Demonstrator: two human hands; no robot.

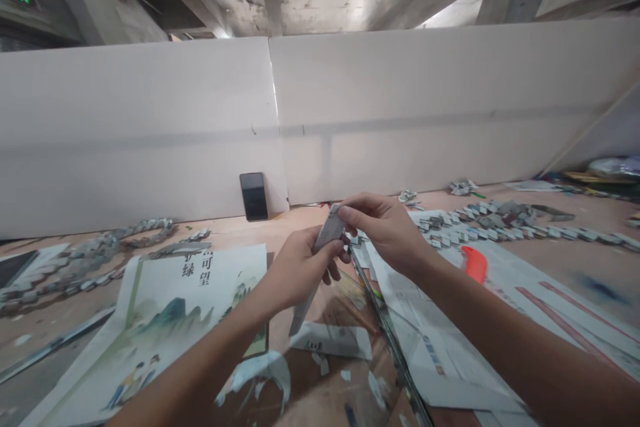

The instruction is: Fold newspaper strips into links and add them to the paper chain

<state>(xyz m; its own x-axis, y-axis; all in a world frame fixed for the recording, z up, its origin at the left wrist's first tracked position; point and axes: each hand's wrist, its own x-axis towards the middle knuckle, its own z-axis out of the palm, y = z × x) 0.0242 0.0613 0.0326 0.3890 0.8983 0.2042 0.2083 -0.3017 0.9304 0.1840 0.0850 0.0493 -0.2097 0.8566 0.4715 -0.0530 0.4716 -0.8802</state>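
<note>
Between my two hands is a narrow strip of printed paper (329, 227), slanting from upper right to lower left. My left hand (307, 263) grips its middle, with the tail of the strip hanging below the fingers. At the top end, the thumb and fingers of my right hand (377, 223) pinch the paper. Below them a white paper piece (333, 340) with handwriting lies on the table among small torn scraps. Chains of folded paper links (470, 230) lie on the right, and another paper chain (107, 253) winds across the left.
A phone (253, 197) leans against the white partition (150, 127). An illustrated booklet (190, 320) lies at left, a metal ruler-like strip (57, 343) beyond it. Right of centre are a long dark-edged bar (385, 327), printed sheets (425, 340) and a red-orange plastic piece (474, 265).
</note>
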